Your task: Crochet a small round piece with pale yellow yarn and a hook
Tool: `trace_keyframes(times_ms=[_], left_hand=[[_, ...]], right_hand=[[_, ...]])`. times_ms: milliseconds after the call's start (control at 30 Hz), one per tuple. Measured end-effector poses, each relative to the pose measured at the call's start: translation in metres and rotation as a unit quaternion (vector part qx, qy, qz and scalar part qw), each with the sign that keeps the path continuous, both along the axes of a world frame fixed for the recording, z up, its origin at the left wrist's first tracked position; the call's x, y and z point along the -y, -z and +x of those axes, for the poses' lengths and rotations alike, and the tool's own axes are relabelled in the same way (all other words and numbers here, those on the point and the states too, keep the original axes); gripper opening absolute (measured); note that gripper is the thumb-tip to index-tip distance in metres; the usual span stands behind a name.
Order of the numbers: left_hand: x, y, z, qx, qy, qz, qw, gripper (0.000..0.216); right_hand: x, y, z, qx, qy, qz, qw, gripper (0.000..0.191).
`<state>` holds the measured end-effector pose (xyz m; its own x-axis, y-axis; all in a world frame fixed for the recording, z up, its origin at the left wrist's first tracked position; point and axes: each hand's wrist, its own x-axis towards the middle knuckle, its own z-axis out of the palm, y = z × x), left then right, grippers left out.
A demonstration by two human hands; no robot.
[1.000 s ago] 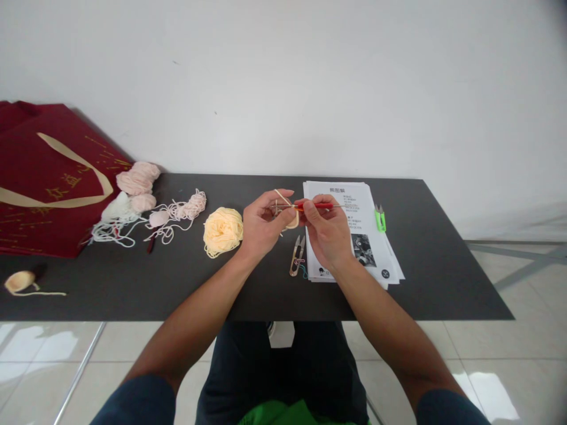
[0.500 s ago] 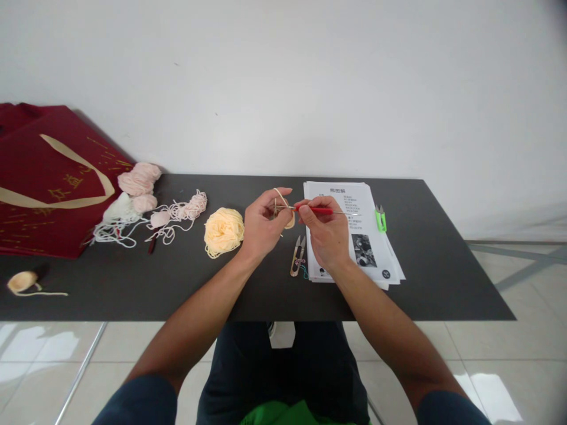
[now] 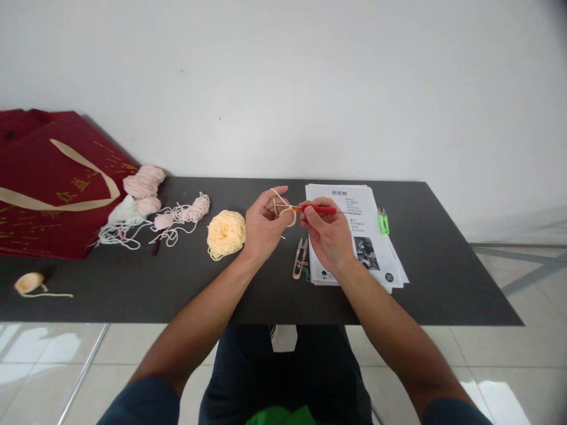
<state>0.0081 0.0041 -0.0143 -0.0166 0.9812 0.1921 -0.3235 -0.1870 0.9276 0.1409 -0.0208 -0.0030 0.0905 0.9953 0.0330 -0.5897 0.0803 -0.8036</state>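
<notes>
My left hand (image 3: 263, 223) pinches a small piece of cream crochet work (image 3: 291, 218), partly hidden by the fingers, with a strand of yarn looped over the raised index finger. In my right hand (image 3: 326, 230) is a crochet hook (image 3: 319, 209) with a red handle, gripped like a pen. Its thin metal tip points left and meets the yarn at my left fingertips. A pale yellow yarn ball (image 3: 225, 234) rests on the table just left of my left hand. Below the hands lie small thread snips (image 3: 300, 258).
Printed sheets (image 3: 330, 274) lie under my right hand, with green-handled snips (image 3: 383, 221) on their right edge. At left are a dark red bag (image 3: 39, 230), pink yarn (image 3: 144, 181), tangled pale yarn (image 3: 195, 208) and a small cream crocheted piece (image 3: 29, 283) on the dark table (image 3: 447, 265).
The hook has drawn slightly rightward from the crochet work, and the yarn at its tip shows more clearly. The whole view has shifted a little.
</notes>
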Motion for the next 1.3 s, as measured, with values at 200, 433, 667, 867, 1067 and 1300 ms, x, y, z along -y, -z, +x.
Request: trace_keyframes(times_ms=[200,433,667,867,1067,1300], left_hand=[[0.001,0.001,0.001,-0.01,0.008,-0.019,1.0,0.063],[0.0,0.001,-0.001,-0.019,0.011,-0.014,1.0,0.059],[0.002,-0.002,0.0,0.003,0.009,-0.025,1.0,0.045],[0.001,-0.001,0.001,-0.019,-0.021,-0.021,0.999,0.041],[0.003,0.001,0.001,-0.064,-0.037,0.014,0.997,0.045],[0.005,-0.004,0.002,-0.041,0.004,-0.01,0.999,0.052]], right_hand=[[0.003,0.001,-0.002,0.043,0.021,0.034,0.998,0.021],[0.002,0.01,-0.003,0.126,0.054,0.058,0.989,0.02],[0.0,0.012,-0.003,0.137,0.073,0.049,0.987,0.021],[0.001,0.012,-0.002,0.157,0.073,0.053,0.984,0.02],[0.001,0.012,-0.004,0.127,0.058,0.056,0.989,0.019],[0.0,0.004,-0.004,0.033,0.02,0.014,0.999,0.024]])
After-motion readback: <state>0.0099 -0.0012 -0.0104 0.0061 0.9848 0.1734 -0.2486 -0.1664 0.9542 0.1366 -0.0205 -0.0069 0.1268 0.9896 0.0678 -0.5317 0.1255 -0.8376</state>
